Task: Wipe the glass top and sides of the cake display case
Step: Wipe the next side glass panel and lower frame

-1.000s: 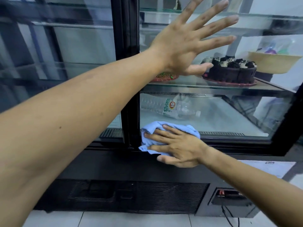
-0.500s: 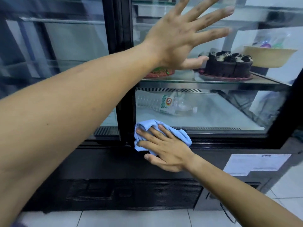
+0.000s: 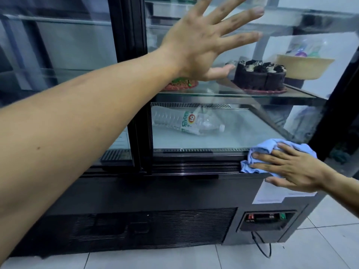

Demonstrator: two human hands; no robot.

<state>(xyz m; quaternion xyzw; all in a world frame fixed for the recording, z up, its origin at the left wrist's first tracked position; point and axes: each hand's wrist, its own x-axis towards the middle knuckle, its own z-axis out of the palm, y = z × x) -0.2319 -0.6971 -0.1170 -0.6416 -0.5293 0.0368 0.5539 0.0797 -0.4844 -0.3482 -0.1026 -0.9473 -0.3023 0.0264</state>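
Observation:
The cake display case has a black frame and sliding glass doors (image 3: 252, 121). My left hand (image 3: 202, 41) lies flat with spread fingers against the upper glass of the right door. My right hand (image 3: 291, 167) presses a crumpled light-blue cloth (image 3: 258, 154) with straight fingers against the bottom edge of that door, near its right end. Inside, a dark chocolate cake (image 3: 260, 76) stands on the glass shelf, and a plastic water bottle (image 3: 186, 123) lies on the case floor.
A black centre post (image 3: 143, 113) divides the two doors. Another red and green cake (image 3: 182, 84) sits behind my left wrist. Below the glass are a black vent grille (image 3: 155, 228), a white label (image 3: 272, 195), a control panel (image 3: 268, 220) with a hanging cable, and a tiled floor (image 3: 320, 245).
My right hand has slid the cloth to the right along the bottom of the door, from beside the centre post to near the right end. My left hand stays flat on the glass.

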